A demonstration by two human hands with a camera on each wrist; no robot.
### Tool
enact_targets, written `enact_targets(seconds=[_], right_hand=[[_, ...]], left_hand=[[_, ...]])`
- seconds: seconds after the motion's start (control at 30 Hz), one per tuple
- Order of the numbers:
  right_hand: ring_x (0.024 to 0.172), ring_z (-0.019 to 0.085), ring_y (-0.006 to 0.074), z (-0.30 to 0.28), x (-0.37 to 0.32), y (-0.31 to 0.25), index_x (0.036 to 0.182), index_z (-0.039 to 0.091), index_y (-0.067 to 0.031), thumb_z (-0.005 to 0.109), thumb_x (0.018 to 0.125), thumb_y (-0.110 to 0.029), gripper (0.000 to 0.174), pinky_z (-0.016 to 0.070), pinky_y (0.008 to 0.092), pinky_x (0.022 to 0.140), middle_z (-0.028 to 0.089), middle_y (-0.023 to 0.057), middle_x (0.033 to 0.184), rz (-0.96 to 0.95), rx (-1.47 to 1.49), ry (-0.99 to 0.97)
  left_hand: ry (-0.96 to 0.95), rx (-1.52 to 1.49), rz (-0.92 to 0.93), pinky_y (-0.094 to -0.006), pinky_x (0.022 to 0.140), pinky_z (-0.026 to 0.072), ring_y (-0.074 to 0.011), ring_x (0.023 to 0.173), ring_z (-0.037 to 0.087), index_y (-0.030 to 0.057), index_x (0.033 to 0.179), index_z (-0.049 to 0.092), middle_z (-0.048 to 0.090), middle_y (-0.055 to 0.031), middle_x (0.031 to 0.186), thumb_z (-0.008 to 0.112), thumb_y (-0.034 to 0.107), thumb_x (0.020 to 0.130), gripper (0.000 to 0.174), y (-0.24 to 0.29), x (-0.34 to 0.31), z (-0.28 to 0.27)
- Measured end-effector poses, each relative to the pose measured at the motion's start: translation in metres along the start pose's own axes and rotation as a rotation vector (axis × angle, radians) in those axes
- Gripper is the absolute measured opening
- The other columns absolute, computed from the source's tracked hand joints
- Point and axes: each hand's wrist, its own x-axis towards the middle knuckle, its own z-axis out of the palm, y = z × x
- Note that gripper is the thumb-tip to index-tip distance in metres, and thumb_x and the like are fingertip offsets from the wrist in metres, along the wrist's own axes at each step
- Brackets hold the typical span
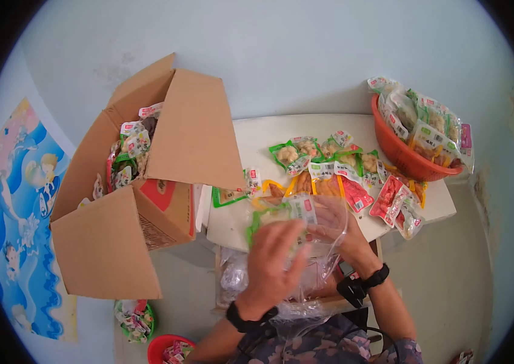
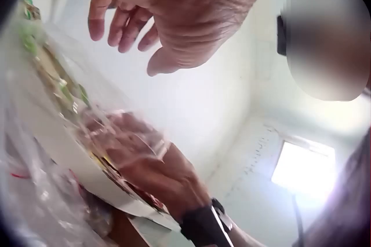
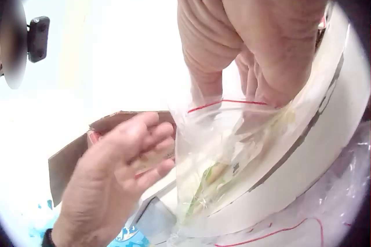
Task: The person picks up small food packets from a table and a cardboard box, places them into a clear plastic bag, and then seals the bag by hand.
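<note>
A clear plastic bag [image 1: 333,242] with a red line along its mouth holds a green-edged food packet [image 1: 269,218]. My right hand [image 1: 351,242] reaches into the bag's mouth, fingers extended inside; the right wrist view shows the bag [image 3: 197,166] around the fingertips of the right hand [image 3: 249,33]. Whether they touch the packet is unclear. My left hand [image 1: 275,261] is raised beside the bag on its left, its fingers loosely bent and apart. In the left wrist view nothing is in the left hand [image 2: 185,21], and the right hand [image 2: 139,148] shows through the plastic.
An open cardboard box [image 1: 196,133] of packets stands left. Several packets [image 1: 330,182] lie on the white table [image 1: 251,130]. An orange basket [image 1: 390,136] heaped with packets is at the back right. Below are an open drawer with clear plastic [image 1: 234,273], a green basket [image 1: 151,321] and a red bowl [image 1: 157,349].
</note>
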Motion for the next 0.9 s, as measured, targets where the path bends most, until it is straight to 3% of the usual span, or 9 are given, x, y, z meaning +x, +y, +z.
enact_targets(seconds=[0.07, 0.17, 0.27, 0.37, 0.47, 0.57, 0.67, 0.8, 0.9], right_hand=[[0.133, 0.057, 0.0259, 0.002, -0.004, -0.003, 0.155, 0.036, 0.0023, 0.075, 0.089, -0.003, 0.076, 0.0495, 0.0347, 0.108, 0.056, 0.0208, 0.145, -0.047, -0.024, -0.026], [0.137, 0.054, 0.0269, -0.006, -0.001, -0.003, 0.157, 0.034, 0.0009, 0.079, 0.085, -0.007, 0.085, 0.0480, 0.0382, 0.109, 0.053, 0.0205, 0.150, -0.121, -0.442, -0.091], [0.131, 0.060, 0.0286, -0.006, 0.007, 0.004, 0.159, 0.032, -0.0049, 0.082, 0.083, -0.014, 0.092, 0.0499, 0.0398, 0.104, 0.056, 0.0206, 0.145, -0.276, -0.785, -0.063], [0.117, 0.067, 0.0326, -0.001, 0.008, 0.002, 0.161, 0.033, -0.0117, 0.084, 0.081, -0.020, 0.096, 0.0524, 0.0405, 0.095, 0.065, 0.0213, 0.130, -0.236, -1.006, 0.016], [0.097, 0.070, 0.0322, 0.008, 0.003, -0.012, 0.160, 0.035, -0.0152, 0.085, 0.080, -0.024, 0.095, 0.0536, 0.0401, 0.086, 0.070, 0.0178, 0.109, -0.118, -1.016, 0.021], [0.088, 0.070, 0.0263, 0.006, 0.001, -0.018, 0.162, 0.033, -0.0159, 0.086, 0.079, -0.025, 0.099, 0.0540, 0.0383, 0.082, 0.071, 0.0117, 0.099, -0.040, -1.005, 0.000], [0.084, 0.068, 0.0189, -0.008, 0.002, -0.004, 0.163, 0.030, -0.0173, 0.085, 0.081, -0.022, 0.099, 0.0539, 0.0345, 0.078, 0.070, 0.0069, 0.097, -0.035, -0.804, -0.124], [0.076, 0.064, 0.0142, -0.005, -0.007, 0.001, 0.161, 0.036, -0.0171, 0.081, 0.085, -0.017, 0.088, 0.0525, 0.0318, 0.073, 0.070, 0.0030, 0.091, -0.056, -0.606, -0.031], [0.074, 0.063, 0.0119, -0.001, -0.008, 0.012, 0.154, 0.047, -0.0138, 0.077, 0.088, -0.010, 0.073, 0.0519, 0.0294, 0.071, 0.069, 0.0025, 0.086, -0.120, -0.523, 0.083]], left_hand=[[-0.003, 0.073, -0.134, -0.0453, 0.104, 0.0467, -0.0362, 0.123, 0.058, -0.0027, 0.142, 0.052, 0.058, -0.0225, 0.135, 0.074, 0.014, 0.090, 0.059, -0.022, -0.007, -0.017], [-0.053, 0.068, -0.303, -0.0452, 0.111, 0.0427, -0.0358, 0.133, 0.052, -0.0041, 0.154, 0.037, 0.049, -0.0256, 0.147, 0.076, 0.019, 0.089, 0.079, -0.055, -0.018, -0.024], [-0.118, 0.034, -0.363, -0.0449, 0.113, 0.0411, -0.0358, 0.136, 0.049, -0.0039, 0.158, 0.028, 0.045, -0.0259, 0.152, 0.080, 0.023, 0.087, 0.092, -0.064, -0.023, -0.020], [-0.152, 0.016, -0.389, -0.0447, 0.113, 0.0413, -0.0364, 0.136, 0.049, -0.0025, 0.159, 0.027, 0.044, -0.0254, 0.153, 0.083, 0.026, 0.084, 0.098, -0.058, -0.018, -0.016], [-0.147, 0.054, -0.396, -0.0441, 0.112, 0.0426, -0.0364, 0.134, 0.049, -0.0005, 0.160, 0.028, 0.045, -0.0246, 0.152, 0.085, 0.025, 0.082, 0.100, -0.062, -0.014, -0.010], [-0.104, 0.100, -0.370, -0.0438, 0.110, 0.0440, -0.0366, 0.133, 0.049, 0.0014, 0.159, 0.029, 0.046, -0.0230, 0.150, 0.085, 0.023, 0.081, 0.099, -0.067, -0.014, -0.005], [-0.051, 0.138, -0.359, -0.0445, 0.109, 0.0445, -0.0369, 0.134, 0.048, 0.0016, 0.157, 0.035, 0.048, -0.0215, 0.148, 0.083, 0.019, 0.082, 0.091, -0.067, -0.014, 0.002], [-0.126, 0.197, -0.373, -0.0446, 0.106, 0.0462, -0.0356, 0.132, 0.050, 0.0013, 0.152, 0.043, 0.052, -0.0199, 0.145, 0.078, 0.014, 0.085, 0.076, -0.074, -0.019, 0.007], [-0.011, 0.179, -0.324, -0.0433, 0.102, 0.0482, -0.0337, 0.127, 0.052, 0.0011, 0.149, 0.047, 0.054, -0.0187, 0.142, 0.074, 0.009, 0.086, 0.069, -0.072, -0.023, 0.010]])
